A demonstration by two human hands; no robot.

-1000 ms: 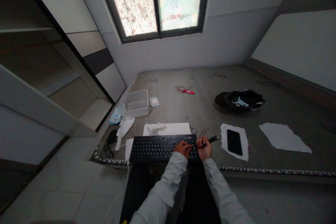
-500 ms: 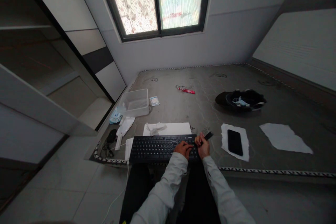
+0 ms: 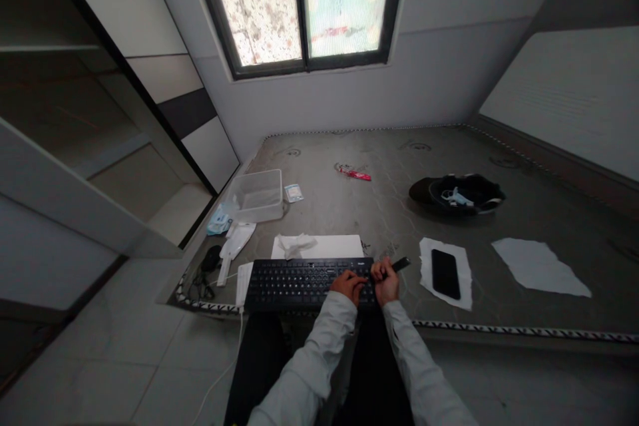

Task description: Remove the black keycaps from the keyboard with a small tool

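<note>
bare mattress [image 3: 349, 213] under a window is serving as my bench, with a black keyboard [image 3: 307, 283] lying at its near edge. my left hand [image 3: 349, 284] is resting fingers-down on the keys at the board's 3 o'clock end, grasping nothing. my right hand [image 3: 387, 279] is clenching a slim black tool [image 3: 401, 265] just beside it. i'm judging this a key-by-key working step; next i'd need a steadied board and a careful tip.

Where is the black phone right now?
The phone lies flat on a torn white sheet on the mattress, just right of the keyboard and the right hand.
</note>
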